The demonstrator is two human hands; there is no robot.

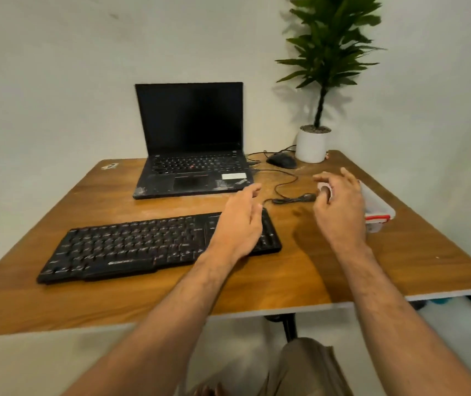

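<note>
A black keyboard [131, 247] lies across the wooden table [285, 281], and its cable with a bundled plug end [294, 199] trails behind its right end. My left hand [240, 221] hovers over the keyboard's right end with relaxed fingers, holding nothing. To the right, my right hand [340, 204] is raised above the table near the cable's end, fingers loosely spread and empty. An open black laptop [191, 155] with a dark screen stands behind the keyboard.
A black mouse [281, 160] lies beside a white pot with a green plant [311, 144] at the back right corner. A clear plastic box with a red strip [377, 208] sits right of my right hand. My knee [305, 367] shows below the table's front edge.
</note>
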